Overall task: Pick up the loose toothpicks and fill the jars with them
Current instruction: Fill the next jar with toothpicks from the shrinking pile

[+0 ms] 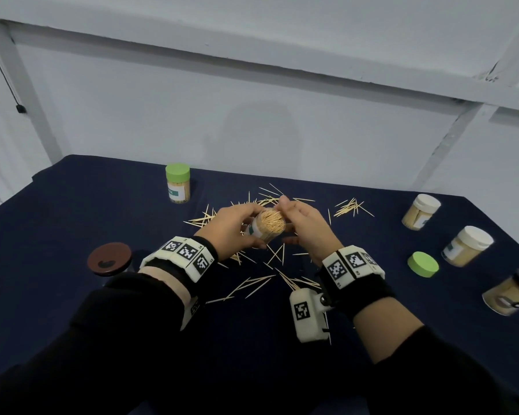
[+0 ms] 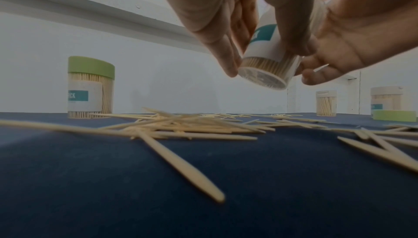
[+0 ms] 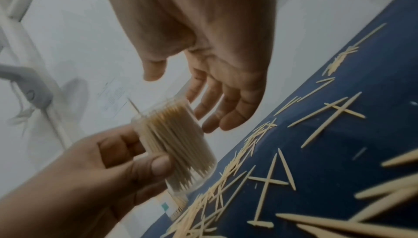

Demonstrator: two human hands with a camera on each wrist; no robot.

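While loose toothpicks (image 1: 252, 283) are lying across the worktop's (image 1: 72, 205) middle, I'm seeing L hand (image 1: 231, 229) gripping the open, tilted jar (image 1: 265, 227) above them, fingers curled round it; R hand (image 1: 304, 226) hovering beside its mouth, fingers relaxed, apart.

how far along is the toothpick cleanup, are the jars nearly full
Done: four capped jars stand packed, among them the green-lidded jar. In hand: the left hand grips an open jar, packed to its mouth; the right hand is open beside it. Left: many loose toothpicks lie on the dark cloth, and the green lid is off.
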